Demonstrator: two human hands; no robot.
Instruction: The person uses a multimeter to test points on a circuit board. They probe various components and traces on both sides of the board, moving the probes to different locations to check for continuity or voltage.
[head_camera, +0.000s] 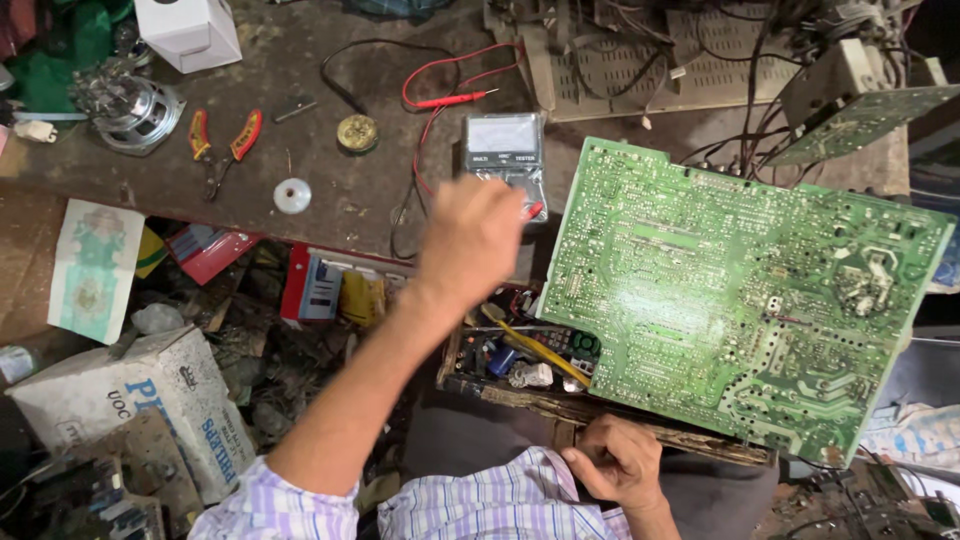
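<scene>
A person's left hand (470, 235), blurred and loosely curled so its grip cannot be told, reaches over an analog multimeter (505, 150) on a cluttered workbench (300, 150), while the right hand (615, 462), fingers curled, rests near the lower edge of a large green circuit board (730, 290).

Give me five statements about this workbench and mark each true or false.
1. The left hand reaches over the multimeter. True.
2. The right hand holds the pliers. False: the red-handled pliers lie untouched on the bench.
3. The green circuit board shows its solder side. True.
4. The red probe is in the left hand. False: it lies on the bench.
5. The right hand rests near the board's lower edge. True.
</scene>
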